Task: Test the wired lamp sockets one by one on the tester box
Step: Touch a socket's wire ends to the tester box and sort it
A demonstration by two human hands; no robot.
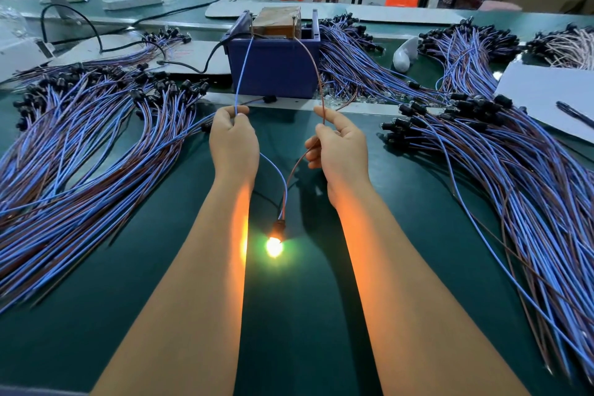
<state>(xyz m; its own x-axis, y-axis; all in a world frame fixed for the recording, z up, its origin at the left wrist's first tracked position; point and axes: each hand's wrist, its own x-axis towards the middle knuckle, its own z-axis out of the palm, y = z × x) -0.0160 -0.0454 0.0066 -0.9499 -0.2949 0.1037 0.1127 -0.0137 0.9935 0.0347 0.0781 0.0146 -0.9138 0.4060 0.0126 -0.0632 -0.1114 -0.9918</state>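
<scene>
A blue tester box [276, 69] with a brown block on top stands at the middle back of the green mat. My left hand [233, 141] pinches a blue wire [241, 74] whose tip reaches the box's top left. My right hand [337, 148] pinches a brown wire [316, 71] that runs to the box's top right. Both wires loop down between my forearms to a black lamp socket [278, 226]. Its bulb [274, 247] glows bright yellow-green on the mat.
Big fans of blue and brown wired sockets lie on the left [90, 145] and on the right [501, 164], with more behind the box [350, 55]. A white sheet with a pen [546, 100] lies at right. A black power cable [205, 64] runs left from the box.
</scene>
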